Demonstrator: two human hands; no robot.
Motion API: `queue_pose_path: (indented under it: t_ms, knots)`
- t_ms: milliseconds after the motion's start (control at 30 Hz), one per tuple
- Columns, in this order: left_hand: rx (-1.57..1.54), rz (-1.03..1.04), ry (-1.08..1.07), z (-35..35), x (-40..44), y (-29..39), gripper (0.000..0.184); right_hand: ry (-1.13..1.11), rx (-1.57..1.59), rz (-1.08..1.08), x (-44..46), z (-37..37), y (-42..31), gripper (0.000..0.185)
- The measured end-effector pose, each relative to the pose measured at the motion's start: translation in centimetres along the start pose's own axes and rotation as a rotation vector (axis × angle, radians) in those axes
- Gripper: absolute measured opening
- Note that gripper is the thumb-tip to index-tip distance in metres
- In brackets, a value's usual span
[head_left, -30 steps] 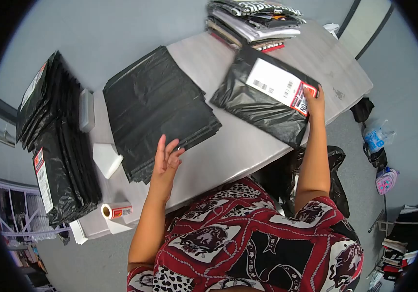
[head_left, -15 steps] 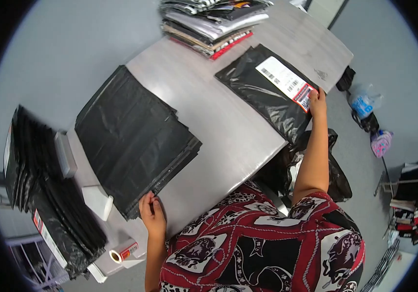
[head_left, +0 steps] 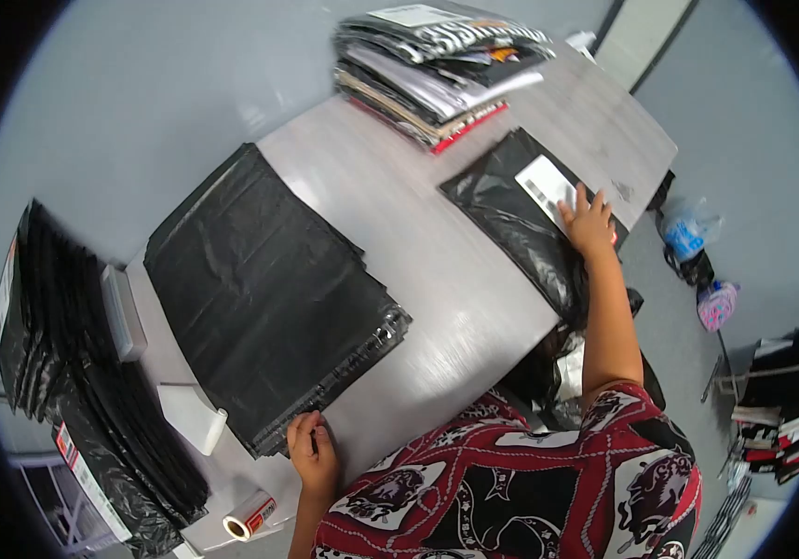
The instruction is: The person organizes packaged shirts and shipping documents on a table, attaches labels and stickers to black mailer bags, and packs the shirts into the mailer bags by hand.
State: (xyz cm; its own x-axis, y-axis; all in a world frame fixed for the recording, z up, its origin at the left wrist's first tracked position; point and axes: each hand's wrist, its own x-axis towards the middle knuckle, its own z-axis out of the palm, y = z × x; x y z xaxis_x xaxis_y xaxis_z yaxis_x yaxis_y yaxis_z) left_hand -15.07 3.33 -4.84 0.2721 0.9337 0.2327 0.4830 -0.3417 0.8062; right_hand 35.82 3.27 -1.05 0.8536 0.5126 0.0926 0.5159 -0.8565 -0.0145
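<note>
Two black objects are shown on a grey desk [head_left: 465, 298], each attended by one hand. A flat pile of black bags [head_left: 264, 293] is laid on the left part of the desk, its long axis slanted from the far left toward the person. The left hand [head_left: 314, 449], the nearer of the two, is placed at the pile's near short edge, close to its lower corner; from these fingers the pile extends away and mostly to the left. The left fingers are bent at that edge, but whether a bag is pinched cannot be told. On the right, a labelled black parcel [head_left: 507, 219] is laid on a similar slant. It is touched from above by the right hand [head_left: 589, 225], whose fingers are spread and unclenched across the white label [head_left: 541, 186], with nothing visibly gripped. The parcel's near end is set at the desk's edge, so little room is left on that side. A broad bare strip is left between pile and parcel. Beyond it, a stack of packed garments [head_left: 437, 84] is seen; the pile's left side is crowded by a white sheet [head_left: 187, 413], a label roll [head_left: 250, 516] and bundled black parcels [head_left: 120, 419].
</note>
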Motion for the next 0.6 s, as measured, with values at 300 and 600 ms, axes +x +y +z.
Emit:
queue_pose_path:
  t_ms: [300,600]
  knots:
    - [0.028,-0.006,0.001,-0.2,0.2,0.8,0.016,0.679,0.13,-0.727,7.7,-14.9,-26.9,0.06]
    - [-0.067,-0.063,0.054,-0.4,-0.3,-0.4,0.014,-0.085,-0.114,-0.599,14.9,-15.3,-34.1,0.033]
